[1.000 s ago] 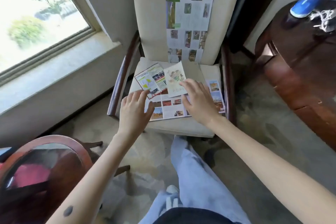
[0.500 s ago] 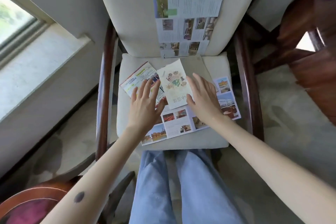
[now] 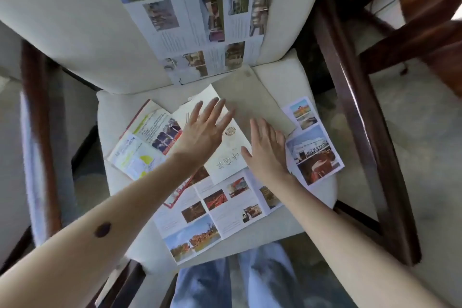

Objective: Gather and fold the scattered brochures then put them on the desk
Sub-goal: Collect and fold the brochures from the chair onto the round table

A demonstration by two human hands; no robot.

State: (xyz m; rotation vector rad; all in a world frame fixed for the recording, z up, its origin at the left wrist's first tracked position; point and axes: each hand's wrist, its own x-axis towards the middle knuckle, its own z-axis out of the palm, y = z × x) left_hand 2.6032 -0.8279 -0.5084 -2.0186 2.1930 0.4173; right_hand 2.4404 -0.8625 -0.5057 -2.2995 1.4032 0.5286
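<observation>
Early stage, by judgement: no folding done, counter not in view. Left grip (image 3: 202, 130) and right grip (image 3: 267, 150) with fingers straight and apart, clamped on nothing, over cream brochure (image 3: 230, 160) at frame centre. Unfolded photo brochure (image 3: 212, 210) beneath on chair seat (image 3: 120, 107). Large open brochure (image 3: 200, 20) against backrest, top.

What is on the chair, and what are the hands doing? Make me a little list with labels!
Place: cream cushioned chair with dark wooden arms
Against backrest: large unfolded photo brochure
On seat: wide unfolded photo brochure, red-edged brochure, small cream leaflet
Left hand: fingers straight, over the cream leaflet
Right hand: fingers straight, beside that leaflet
</observation>
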